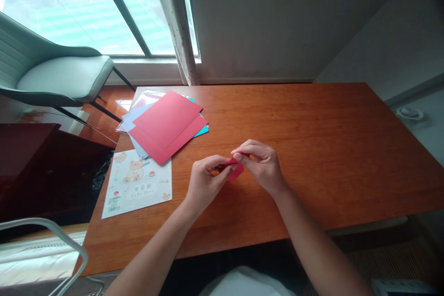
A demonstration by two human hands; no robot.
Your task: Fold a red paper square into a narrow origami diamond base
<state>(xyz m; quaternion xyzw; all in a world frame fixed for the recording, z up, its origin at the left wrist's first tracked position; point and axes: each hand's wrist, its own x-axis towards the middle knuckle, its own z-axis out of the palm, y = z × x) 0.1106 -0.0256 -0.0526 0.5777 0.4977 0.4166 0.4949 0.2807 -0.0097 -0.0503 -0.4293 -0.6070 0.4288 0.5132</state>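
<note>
Between my two hands is a small folded piece of red paper [236, 173], held just above the wooden table [329, 148]. My left hand [211, 178] pinches its left side between thumb and fingers. At the upper right edge, the thumb and fingertips of my right hand [262, 164] are closed on the same paper. My fingers cover part of the paper, so its full folded shape is hidden. To the left lies a stack of coloured paper with red sheets [168, 122] on top, and lilac and blue sheets stick out from under it.
A pad cover printed with bears [138, 185] lies at the table's left edge, below the stack. A grey chair [65, 74] stands by the window at the back left. A white metal frame [52, 226] rises at the lower left. A curtain [175, 23] hangs behind the table.
</note>
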